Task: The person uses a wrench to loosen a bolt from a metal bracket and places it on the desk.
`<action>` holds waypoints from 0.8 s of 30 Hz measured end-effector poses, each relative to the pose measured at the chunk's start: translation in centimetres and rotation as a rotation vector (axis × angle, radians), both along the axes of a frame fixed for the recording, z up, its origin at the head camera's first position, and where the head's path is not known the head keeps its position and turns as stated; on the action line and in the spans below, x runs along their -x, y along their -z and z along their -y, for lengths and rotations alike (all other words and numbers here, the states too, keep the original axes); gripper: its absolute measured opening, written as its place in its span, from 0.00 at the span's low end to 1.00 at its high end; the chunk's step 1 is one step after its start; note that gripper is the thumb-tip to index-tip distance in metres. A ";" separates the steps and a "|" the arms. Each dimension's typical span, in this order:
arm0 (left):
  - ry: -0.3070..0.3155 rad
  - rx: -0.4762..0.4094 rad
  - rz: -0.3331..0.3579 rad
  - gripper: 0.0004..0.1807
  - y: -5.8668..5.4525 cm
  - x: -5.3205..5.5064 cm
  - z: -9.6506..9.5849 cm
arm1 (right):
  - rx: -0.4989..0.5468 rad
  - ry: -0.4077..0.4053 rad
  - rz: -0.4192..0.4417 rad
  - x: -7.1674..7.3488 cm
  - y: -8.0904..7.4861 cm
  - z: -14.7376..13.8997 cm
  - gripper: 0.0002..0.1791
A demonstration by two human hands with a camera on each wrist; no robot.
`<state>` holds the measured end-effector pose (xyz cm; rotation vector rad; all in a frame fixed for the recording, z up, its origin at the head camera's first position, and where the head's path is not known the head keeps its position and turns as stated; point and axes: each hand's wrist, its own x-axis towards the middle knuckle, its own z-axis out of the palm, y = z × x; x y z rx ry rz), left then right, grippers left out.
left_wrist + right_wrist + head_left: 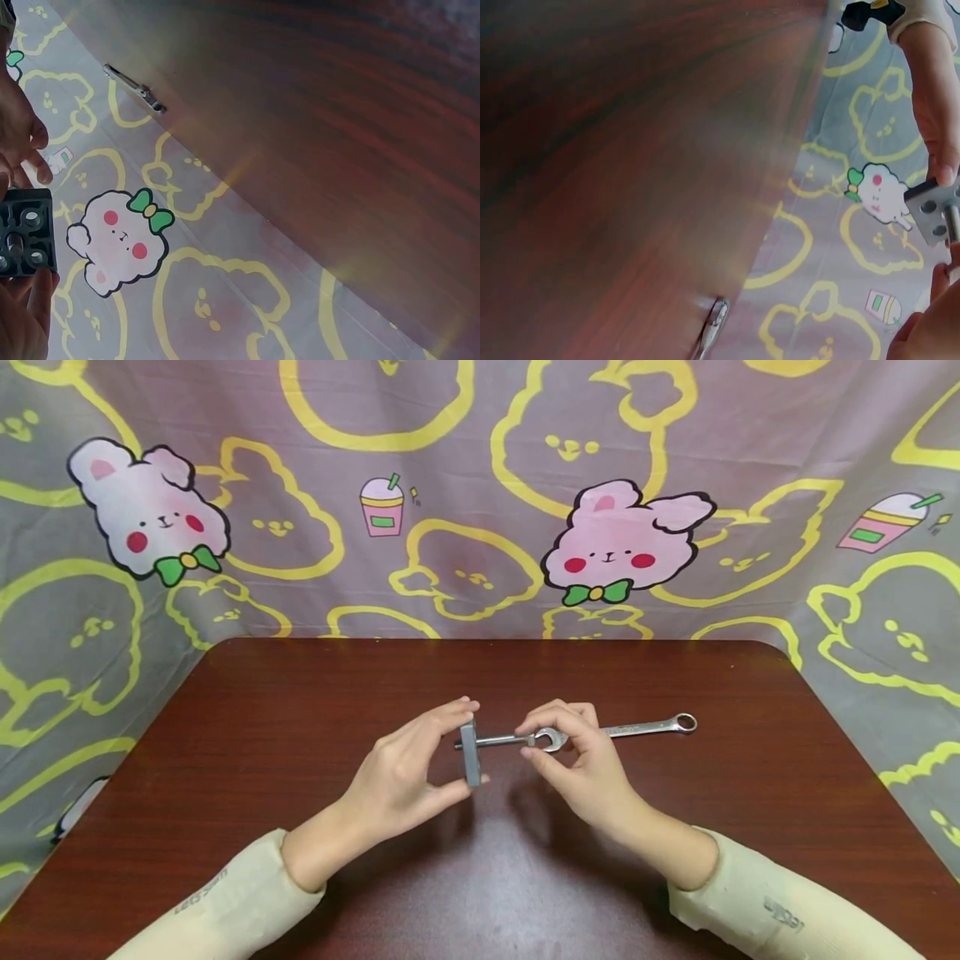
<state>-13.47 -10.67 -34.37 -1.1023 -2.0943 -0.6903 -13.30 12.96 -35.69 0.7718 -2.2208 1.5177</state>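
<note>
My left hand (405, 772) grips a small grey block (470, 753) by its upper and lower edges, thumb below and fingers above. Several holes show in the block's face (46, 232) in the left wrist view. A long silver bolt (498, 742) runs through the block, its tip poking out on the left. At the bolt's other end, the thumb and fingers of my right hand (592, 772) pinch near the head. Behind that hand lies a combination wrench (641, 728), its open end partly covered by the fingers in the head view.
Both hands are over a dark red-brown wooden table (315, 693) with rounded far corners. A grey curtain (465, 435) printed with yellow outlines and cartoon rabbits hangs behind and at both sides of the table. The wrench's ring end (684, 723) points right.
</note>
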 end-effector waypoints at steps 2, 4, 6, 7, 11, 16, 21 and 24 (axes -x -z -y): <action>0.002 0.010 0.004 0.38 0.0 -0.1 0.0 | -0.024 -0.014 0.016 0.0 -0.1 -0.2 0.15; 0.005 0.020 0.009 0.38 0.1 -0.1 0.1 | -0.044 -0.033 0.057 0.0 -0.2 -0.5 0.14; 0.010 0.025 0.007 0.39 0.3 -0.1 0.1 | -0.051 -0.048 0.121 -0.1 -0.3 -0.7 0.12; 0.014 0.026 0.007 0.39 0.3 -0.1 0.1 | -0.048 -0.052 0.154 -0.1 -0.3 -0.8 0.11; 0.030 0.034 0.008 0.39 0.3 0.0 0.2 | 0.002 -0.064 0.256 -0.2 -0.3 -1.1 0.08; 0.046 0.041 0.008 0.39 0.2 0.0 0.1 | 0.053 -0.071 0.300 -0.2 -0.5 -1.0 0.06; 0.049 0.043 0.003 0.39 0.3 -0.1 0.1 | 0.046 -0.042 0.279 -0.2 -0.6 -0.7 0.05; 0.037 0.042 0.007 0.39 0.3 -0.1 0.2 | 0.019 -0.020 0.220 -0.4 -0.6 -0.6 0.08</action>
